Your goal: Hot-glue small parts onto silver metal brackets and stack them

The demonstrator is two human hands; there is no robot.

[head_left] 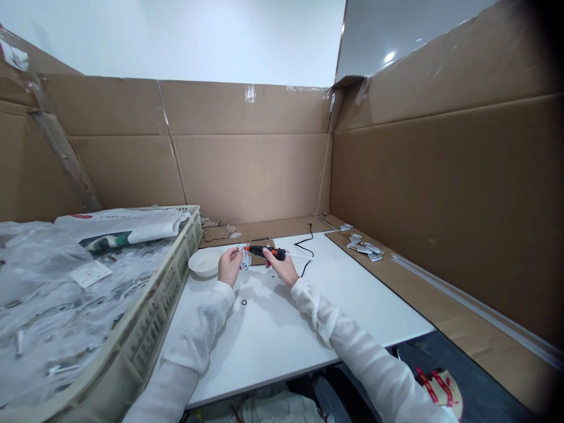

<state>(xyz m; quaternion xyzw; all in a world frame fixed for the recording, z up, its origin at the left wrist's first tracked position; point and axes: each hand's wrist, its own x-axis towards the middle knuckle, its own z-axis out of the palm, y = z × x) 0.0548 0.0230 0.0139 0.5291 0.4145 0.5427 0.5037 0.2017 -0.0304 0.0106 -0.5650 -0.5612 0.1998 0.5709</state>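
Note:
My right hand point(282, 267) is wrapped round a black and orange hot glue gun point(263, 251), whose orange nozzle points left. A clear glue stick point(300, 255) sticks out of its back end. Pinched in my left hand point(229, 267) is a small white and grey piece point(245, 260), its exact kind too small to make out. The nozzle is at the top of this piece; I cannot tell whether they touch. Just left of my left hand sits a white bowl point(205, 262). A small black ring point(244, 302) lies on the white table point(273, 329) below my hands.
A large plastic crate point(150, 329) filled with bagged parts stands on the left. Several white and grey pieces point(365, 248) lie on the cardboard strip at right. A black cord point(304, 241) runs behind my right hand. Cardboard walls point(251, 158) enclose the back and sides.

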